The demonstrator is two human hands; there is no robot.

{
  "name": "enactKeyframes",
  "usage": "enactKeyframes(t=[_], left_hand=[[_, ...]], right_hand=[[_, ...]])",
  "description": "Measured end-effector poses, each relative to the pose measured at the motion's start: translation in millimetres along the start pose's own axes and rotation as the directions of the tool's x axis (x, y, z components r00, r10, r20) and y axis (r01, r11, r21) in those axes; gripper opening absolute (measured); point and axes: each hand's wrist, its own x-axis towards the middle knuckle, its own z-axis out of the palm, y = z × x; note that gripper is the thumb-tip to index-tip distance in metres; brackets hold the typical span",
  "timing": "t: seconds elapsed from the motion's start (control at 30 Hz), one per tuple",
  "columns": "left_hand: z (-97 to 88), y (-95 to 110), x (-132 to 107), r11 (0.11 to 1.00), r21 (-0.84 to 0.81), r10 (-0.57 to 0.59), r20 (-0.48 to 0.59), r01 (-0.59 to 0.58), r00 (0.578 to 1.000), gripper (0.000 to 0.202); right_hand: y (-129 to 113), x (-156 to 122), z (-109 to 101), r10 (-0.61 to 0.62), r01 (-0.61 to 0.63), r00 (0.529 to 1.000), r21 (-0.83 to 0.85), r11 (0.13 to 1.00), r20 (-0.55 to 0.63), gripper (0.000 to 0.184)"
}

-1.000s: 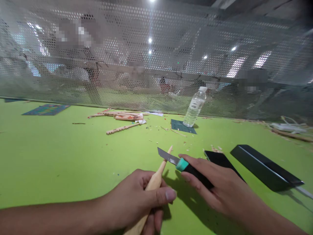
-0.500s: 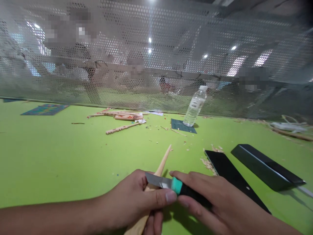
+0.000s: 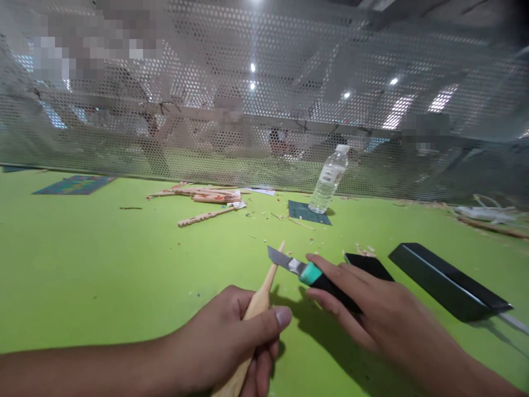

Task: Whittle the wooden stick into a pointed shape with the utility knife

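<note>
My left hand (image 3: 231,336) is wrapped round a pale wooden stick (image 3: 259,303) whose thin tapered end points up and away from me. In my right hand (image 3: 372,309) is a utility knife (image 3: 330,286) with a black handle, a teal collar and a metal blade. The blade lies across the stick near its tip; whether it touches the wood I cannot tell. The stick's lower end runs out of view at the bottom. Past my right hand, a flat black phone-like slab (image 3: 367,264) lies partly hidden, with wood shavings (image 3: 363,251) by its far end.
A dark wedge-shaped box (image 3: 450,281) stands to the right. Farther back are a tilted-looking water bottle (image 3: 326,184) on a dark green sheet (image 3: 301,209), a pile of wooden pieces (image 3: 210,194) and a patterned mat (image 3: 74,185). A perforated screen (image 3: 198,149) borders the green table (image 3: 103,275).
My right hand has moved the knife forward along the stick, from beside my left thumb to near the tip. My left hand keeps its hold on the stick.
</note>
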Motion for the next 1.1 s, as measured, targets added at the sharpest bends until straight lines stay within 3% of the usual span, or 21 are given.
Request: enactKeyframes(t=[0.1,0.33,0.43,0.53,0.63,0.8,0.9,1.1], left_hand=[[-2.2,-1.3,1.7,1.0,0.022,0.01,0.007,-0.01,1.0,0.061],[-8.2,0.4,3.7,0.996,0.078,0.029,0.127,-0.039,0.991,0.057],[-6.5,2.2,1.3,0.996,0.074,0.045,0.127,-0.055,0.991,0.055],[-4.2,2.5,0.6,0.995,0.087,0.039,0.117,-0.049,0.992,0.061],[-3.3,1.9,2.4,0.992,0.12,0.033,0.1,-0.045,0.994,0.067],[-2.4,0.3,4.2,0.999,0.022,0.022,0.067,-0.023,0.998,0.05],[0.3,0.5,2.4,0.998,-0.031,0.055,0.079,-0.052,0.995,0.04],[2.6,7.2,-0.6,0.996,-0.025,0.082,0.071,-0.08,0.994,0.037]], right_hand=[[5.7,0.2,2.1,0.011,-0.011,1.0,0.05,0.999,0.006,0.042],[-9.1,4.9,-6.2,-0.082,-0.036,0.96,0.409,0.912,0.267,0.035],[-14.9,8.7,-9.3,-0.107,-0.032,0.953,0.448,0.894,0.282,0.034],[-16.3,6.5,-6.8,-0.11,0.006,0.966,0.404,0.915,0.234,0.038],[-14.6,0.0,-1.7,-0.115,0.077,0.98,0.229,0.97,0.16,0.044],[-2.8,-3.2,2.9,-0.034,0.034,0.999,-0.001,0.999,0.03,0.048],[5.3,-0.8,3.5,0.01,-0.01,1.0,0.006,1.0,0.015,0.046],[7.2,1.6,4.4,-0.015,0.006,0.997,0.119,0.993,0.073,0.042]])
